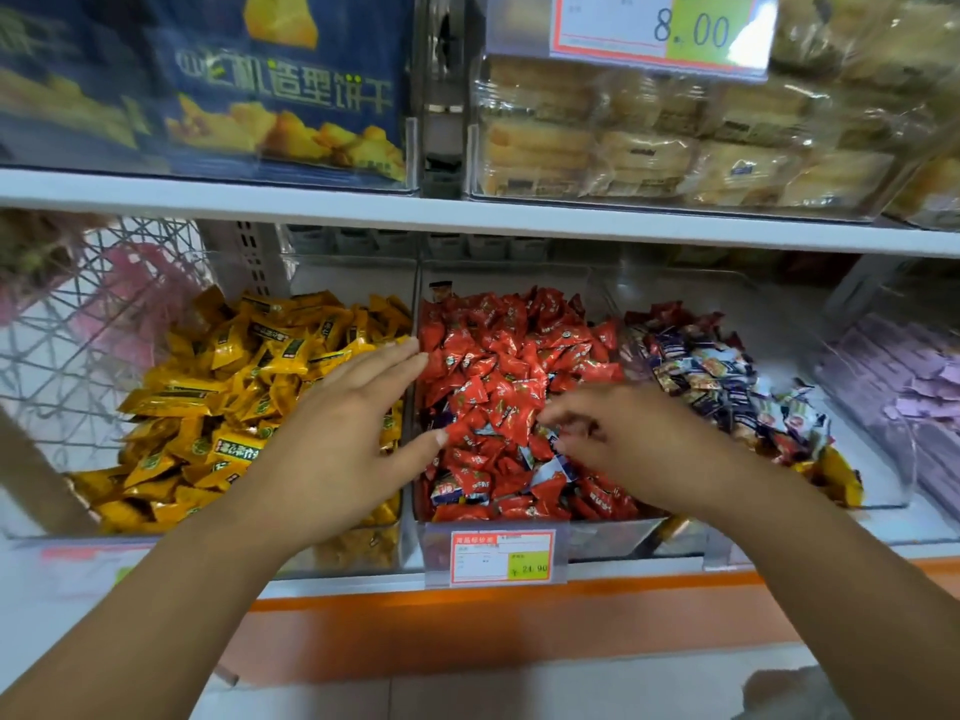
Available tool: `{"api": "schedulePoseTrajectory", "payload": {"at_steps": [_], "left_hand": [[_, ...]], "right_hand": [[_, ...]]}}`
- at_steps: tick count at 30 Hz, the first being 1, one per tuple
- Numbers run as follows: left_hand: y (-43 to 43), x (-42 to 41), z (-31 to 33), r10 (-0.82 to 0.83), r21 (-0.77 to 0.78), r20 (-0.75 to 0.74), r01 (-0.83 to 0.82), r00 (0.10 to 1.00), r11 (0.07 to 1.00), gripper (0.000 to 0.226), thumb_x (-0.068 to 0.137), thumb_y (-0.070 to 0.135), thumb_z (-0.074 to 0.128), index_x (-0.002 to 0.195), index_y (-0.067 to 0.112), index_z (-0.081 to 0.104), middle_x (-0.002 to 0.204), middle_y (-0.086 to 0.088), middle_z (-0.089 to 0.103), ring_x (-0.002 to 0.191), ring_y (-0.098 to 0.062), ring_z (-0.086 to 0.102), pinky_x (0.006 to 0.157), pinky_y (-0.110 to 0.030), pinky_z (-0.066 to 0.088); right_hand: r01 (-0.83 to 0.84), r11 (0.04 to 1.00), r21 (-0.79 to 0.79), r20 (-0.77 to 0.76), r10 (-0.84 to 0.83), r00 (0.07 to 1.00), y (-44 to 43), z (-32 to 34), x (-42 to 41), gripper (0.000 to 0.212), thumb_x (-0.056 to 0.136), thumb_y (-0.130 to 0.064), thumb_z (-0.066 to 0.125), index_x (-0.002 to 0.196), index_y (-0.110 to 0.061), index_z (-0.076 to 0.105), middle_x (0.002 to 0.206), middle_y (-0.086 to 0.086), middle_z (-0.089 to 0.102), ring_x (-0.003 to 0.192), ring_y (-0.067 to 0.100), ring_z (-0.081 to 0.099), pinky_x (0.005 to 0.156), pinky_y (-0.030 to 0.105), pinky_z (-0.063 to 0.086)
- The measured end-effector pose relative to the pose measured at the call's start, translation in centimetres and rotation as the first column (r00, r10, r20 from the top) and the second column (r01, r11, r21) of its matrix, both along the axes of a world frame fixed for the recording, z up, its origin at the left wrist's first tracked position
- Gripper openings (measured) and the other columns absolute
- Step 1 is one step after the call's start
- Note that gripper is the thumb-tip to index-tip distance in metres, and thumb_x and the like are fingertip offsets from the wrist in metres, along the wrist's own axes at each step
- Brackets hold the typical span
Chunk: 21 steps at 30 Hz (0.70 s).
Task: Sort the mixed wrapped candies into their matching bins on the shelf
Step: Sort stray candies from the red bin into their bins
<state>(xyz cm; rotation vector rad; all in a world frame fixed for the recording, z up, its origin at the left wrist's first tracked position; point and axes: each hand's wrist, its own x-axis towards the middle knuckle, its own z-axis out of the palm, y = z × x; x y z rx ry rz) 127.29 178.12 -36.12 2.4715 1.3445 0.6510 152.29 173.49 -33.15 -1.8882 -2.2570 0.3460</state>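
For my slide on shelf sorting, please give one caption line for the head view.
Open left hand and curled right hand over the red candies, yellow candies to the left.

You face a white shelf [519,220], its upper board crossing mid-frame; upper left you have a blue biscuit box [234,85]; upper right, clear pastry packs [649,142] with soft glare on the plastic, and a price tag reading 8.00 [660,28] at the top edge; left of centre a grey perforated upright [249,257]; far left a white wire rack [104,314] holding blurred pink items; lower centre a second price tag, 24.90 [501,558]; below it an orange panel [467,636]; pale floor [519,693] along the bottom edge.
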Motion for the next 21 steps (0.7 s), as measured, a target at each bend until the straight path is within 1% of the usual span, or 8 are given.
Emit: {"api": "schedulePoseTrajectory", "payload": {"at_steps": [2, 4, 5, 8, 10, 12, 15, 21], "left_hand": [[-0.1, -0.1, -0.1, -0.008, -0.009, -0.011, 0.008, 1.0, 1.0, 0.091, 0.071, 0.077, 0.028, 0.151, 0.032, 0.026, 0.154, 0.024, 0.014, 0.143, 0.001, 0.012, 0.119, -0.031, 0.017], [-0.2, -0.2, -0.1, -0.006, -0.036, -0.015, 0.005, 1.0, 0.999, 0.089, 0.073, 0.076, 0.03, 0.151, 0.034, 0.021, 0.155, 0.026, 0.008, 0.145, -0.001, 0.01, 0.12, -0.036, 0.019], [-0.2, -0.2, -0.1, -0.003, -0.048, -0.014, 0.003, 1.0, 0.999, 0.086, 0.076, 0.073, 0.034, 0.152, 0.035, 0.019, 0.156, 0.026, 0.007, 0.146, -0.002, 0.009, 0.12, -0.037, 0.019], [-0.4, -0.1, -0.1, -0.007, -0.054, -0.003, 0.007, 1.0, 0.999, 0.079, 0.085, 0.066, 0.044, 0.152, 0.035, 0.017, 0.157, 0.025, 0.005, 0.146, -0.001, 0.008, 0.121, -0.035, 0.016], [-0.5, -0.1, -0.1, -0.009, -0.059, 0.0, 0.009, 1.0, 0.998, 0.075, 0.089, 0.058, 0.05, 0.152, 0.035, 0.016, 0.157, 0.025, 0.003, 0.146, -0.001, 0.007, 0.12, -0.03, 0.013], [-0.6, -0.1, 0.0, -0.007, -0.072, -0.002, 0.007, 1.0, 0.997, 0.075, 0.089, 0.054, 0.05, 0.153, 0.036, 0.015, 0.157, 0.026, 0.002, 0.145, 0.0, 0.006, 0.119, -0.027, 0.011], [-0.7, -0.1, 0.1, -0.01, -0.082, 0.0, 0.01, 1.0, 0.997, 0.076, 0.088, 0.056, 0.05, 0.153, 0.036, 0.014, 0.156, 0.026, 0.0, 0.145, 0.0, 0.005, 0.12, -0.03, 0.013], [-0.7, 0.1, 0.2, -0.007, -0.073, 0.002, 0.008, 1.0, 0.997, 0.076, 0.088, 0.056, 0.051, 0.152, 0.037, 0.016, 0.156, 0.026, 0.002, 0.146, -0.002, 0.006, 0.12, -0.032, 0.014]], "right_hand": [[0.024, 0.993, -0.112, 0.123, -0.01, 0.992, 0.8, -1.2, -0.5, 0.05, 0.096, -0.032, 0.057, 0.143, -0.027, 0.042, 0.143, -0.002, 0.047, 0.128, 0.013, 0.043, 0.098, 0.022, 0.034], [0.058, 0.988, -0.145, 0.121, -0.04, 0.992, 1.5, -2.0, -0.8, 0.062, 0.096, -0.032, 0.056, 0.151, -0.026, 0.027, 0.152, 0.001, 0.034, 0.14, 0.019, 0.027, 0.107, 0.026, 0.027], [0.061, 0.988, -0.144, 0.105, -0.046, 0.993, 1.7, -2.2, -0.9, 0.065, 0.095, -0.031, 0.058, 0.151, -0.025, 0.025, 0.154, 0.001, 0.03, 0.141, 0.019, 0.025, 0.109, 0.027, 0.026], [0.066, 0.988, -0.137, 0.064, -0.057, 0.996, 2.5, -2.6, -0.8, 0.066, 0.09, -0.031, 0.066, 0.147, -0.023, 0.034, 0.148, 0.0, 0.032, 0.133, 0.016, 0.037, 0.102, 0.022, 0.031], [0.06, 0.989, -0.135, 0.029, -0.056, 0.998, 2.7, -2.8, -0.6, 0.056, 0.087, -0.03, 0.07, 0.138, -0.022, 0.047, 0.131, -0.002, 0.044, 0.116, 0.012, 0.047, 0.085, 0.014, 0.035], [0.05, 0.992, -0.117, -0.021, -0.053, 0.998, 2.6, -3.0, -0.4, 0.045, 0.086, -0.029, 0.071, 0.128, -0.023, 0.057, 0.11, -0.008, 0.044, 0.098, 0.004, 0.05, 0.072, 0.013, 0.033], [0.055, 0.996, -0.076, -0.099, -0.063, 0.993, 2.4, -3.3, -0.2, 0.036, 0.082, -0.031, 0.075, 0.116, -0.026, 0.062, 0.098, -0.015, 0.044, 0.08, -0.007, 0.046, 0.065, 0.008, 0.032], [0.064, 0.998, -0.012, -0.227, -0.065, 0.972, 1.7, -2.2, -0.3, 0.027, 0.08, -0.035, 0.076, 0.1, -0.037, 0.059, 0.098, -0.014, 0.052, 0.088, 0.001, 0.052, 0.07, 0.012, 0.039]]}}
